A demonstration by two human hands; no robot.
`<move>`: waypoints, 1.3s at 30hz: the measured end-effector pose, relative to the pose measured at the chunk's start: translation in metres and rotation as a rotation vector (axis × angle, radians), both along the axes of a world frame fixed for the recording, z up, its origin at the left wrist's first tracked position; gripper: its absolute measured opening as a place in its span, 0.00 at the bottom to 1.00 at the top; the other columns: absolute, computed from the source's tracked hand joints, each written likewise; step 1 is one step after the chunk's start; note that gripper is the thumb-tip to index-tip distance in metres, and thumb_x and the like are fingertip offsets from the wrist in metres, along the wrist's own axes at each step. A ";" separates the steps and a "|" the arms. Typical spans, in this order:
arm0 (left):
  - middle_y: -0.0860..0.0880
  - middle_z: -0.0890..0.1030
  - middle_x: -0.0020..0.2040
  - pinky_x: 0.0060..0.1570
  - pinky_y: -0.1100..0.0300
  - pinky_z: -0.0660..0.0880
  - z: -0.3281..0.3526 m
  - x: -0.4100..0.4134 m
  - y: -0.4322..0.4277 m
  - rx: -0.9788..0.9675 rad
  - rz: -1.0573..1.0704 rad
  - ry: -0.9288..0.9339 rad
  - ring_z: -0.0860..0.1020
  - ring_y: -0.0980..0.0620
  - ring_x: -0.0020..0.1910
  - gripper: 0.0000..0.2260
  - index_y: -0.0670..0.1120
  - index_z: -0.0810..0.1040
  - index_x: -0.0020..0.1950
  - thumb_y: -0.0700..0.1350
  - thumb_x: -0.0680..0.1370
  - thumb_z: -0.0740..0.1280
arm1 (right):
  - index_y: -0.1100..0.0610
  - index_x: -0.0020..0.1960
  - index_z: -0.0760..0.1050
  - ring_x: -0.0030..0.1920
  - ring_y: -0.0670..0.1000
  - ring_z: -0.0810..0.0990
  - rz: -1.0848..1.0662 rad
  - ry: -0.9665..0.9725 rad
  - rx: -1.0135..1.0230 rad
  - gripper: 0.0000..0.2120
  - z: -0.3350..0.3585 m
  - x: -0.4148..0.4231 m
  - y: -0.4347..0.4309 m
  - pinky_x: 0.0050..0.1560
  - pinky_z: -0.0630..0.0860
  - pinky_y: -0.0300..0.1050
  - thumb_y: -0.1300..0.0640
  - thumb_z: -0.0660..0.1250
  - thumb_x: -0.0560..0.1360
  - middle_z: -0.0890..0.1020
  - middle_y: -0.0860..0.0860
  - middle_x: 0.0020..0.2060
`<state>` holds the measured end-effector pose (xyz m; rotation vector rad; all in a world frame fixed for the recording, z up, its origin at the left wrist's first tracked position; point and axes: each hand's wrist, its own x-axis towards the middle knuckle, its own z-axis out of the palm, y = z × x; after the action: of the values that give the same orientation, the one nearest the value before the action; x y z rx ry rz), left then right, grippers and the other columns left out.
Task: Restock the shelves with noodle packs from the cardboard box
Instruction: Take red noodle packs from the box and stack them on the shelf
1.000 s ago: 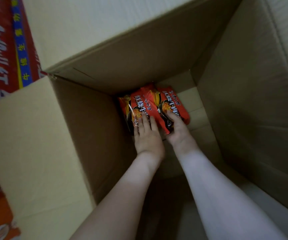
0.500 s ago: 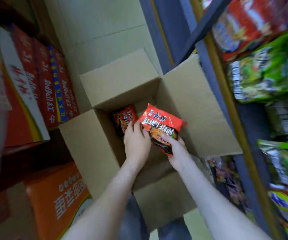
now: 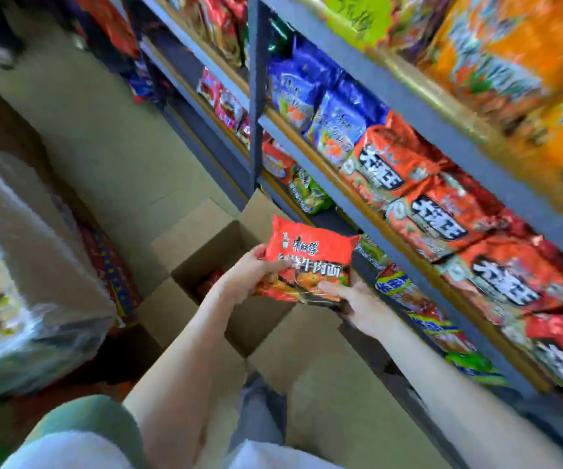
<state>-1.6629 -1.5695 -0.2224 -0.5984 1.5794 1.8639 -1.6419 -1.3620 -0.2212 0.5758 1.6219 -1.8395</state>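
Since half a second ago the red noodle pack [image 3: 310, 262] has come up out of the cardboard box [image 3: 205, 255] and my view has swung toward the shelves [image 3: 418, 130]. Box sits open on the floor below my hands, its right flap just beside the grey upright post [image 3: 256, 96]; more red packs [image 3: 209, 282] show inside it. Shelf to my right is crowded: blue packs [image 3: 320, 106] above, orange-red packs [image 3: 442, 211] in a row, green packs [image 3: 309, 192] lower. Plastic-wrapped bundle [image 3: 19, 265] at left, blurred. Left hand [image 3: 249, 277] grips the pack's left edge, thumb on its face. Right hand [image 3: 358, 304] holds the bottom right corner, fingers closed under it.
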 end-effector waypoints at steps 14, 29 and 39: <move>0.43 0.81 0.51 0.50 0.49 0.78 0.138 0.128 0.141 -0.083 -0.394 0.776 0.81 0.45 0.50 0.21 0.47 0.71 0.56 0.44 0.68 0.76 | 0.50 0.78 0.47 0.75 0.52 0.57 0.428 0.931 1.391 0.43 0.184 0.166 0.126 0.73 0.49 0.48 0.42 0.68 0.73 0.62 0.51 0.75; 0.45 0.81 0.54 0.52 0.58 0.71 0.247 0.133 0.259 -0.620 -0.559 2.239 0.79 0.45 0.50 0.27 0.44 0.71 0.62 0.40 0.66 0.76 | 0.62 0.56 0.75 0.46 0.57 0.77 -0.117 1.157 2.003 0.31 0.251 0.218 0.205 0.51 0.65 0.47 0.67 0.80 0.55 0.80 0.54 0.46; 0.43 0.79 0.58 0.56 0.56 0.72 0.265 0.131 0.349 -0.266 -0.676 2.419 0.76 0.46 0.55 0.26 0.44 0.69 0.64 0.37 0.68 0.73 | 0.63 0.57 0.74 0.48 0.59 0.76 -0.328 1.009 2.164 0.25 0.259 0.253 0.270 0.52 0.66 0.49 0.68 0.76 0.62 0.79 0.56 0.47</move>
<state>-1.5321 -1.2202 0.0424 2.7256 2.3119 1.1027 -1.3890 -1.0924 0.0379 0.6096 3.8711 0.6111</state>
